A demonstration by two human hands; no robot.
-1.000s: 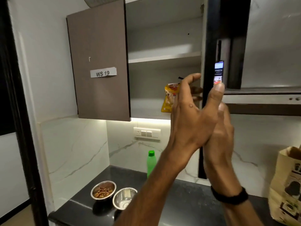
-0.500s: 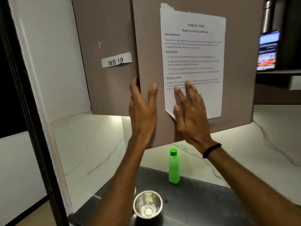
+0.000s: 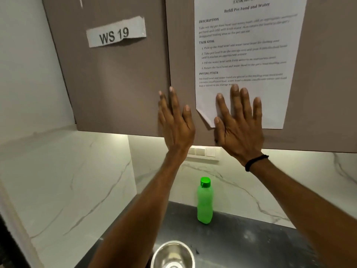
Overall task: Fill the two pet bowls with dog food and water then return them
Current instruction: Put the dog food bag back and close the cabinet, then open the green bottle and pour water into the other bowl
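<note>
My left hand [image 3: 176, 120] lies flat with fingers spread on the seam between the two brown cabinet doors [image 3: 119, 84]. My right hand [image 3: 238, 120] presses flat on the right door, over the lower corner of a taped paper sheet [image 3: 247, 55]. Neither hand holds anything. Below, a green water bottle [image 3: 204, 202] with a green cap stands upright on the dark counter [image 3: 241, 244] by the wall. One steel bowl [image 3: 172, 255], looking empty, sits at the bottom edge. The food bowl and the dog food bag are out of sight.
A "WS 19" label [image 3: 116, 32] is stuck on the left door. White marble wall panels [image 3: 63, 180] close in the left side and back. A switch plate [image 3: 202, 152] sits under the cabinet behind my wrists.
The right cabinet door swung closed, hiding the shelves and dog food bag. Both hands went from the door's edge to flat on the door fronts, and the view moved in closer.
</note>
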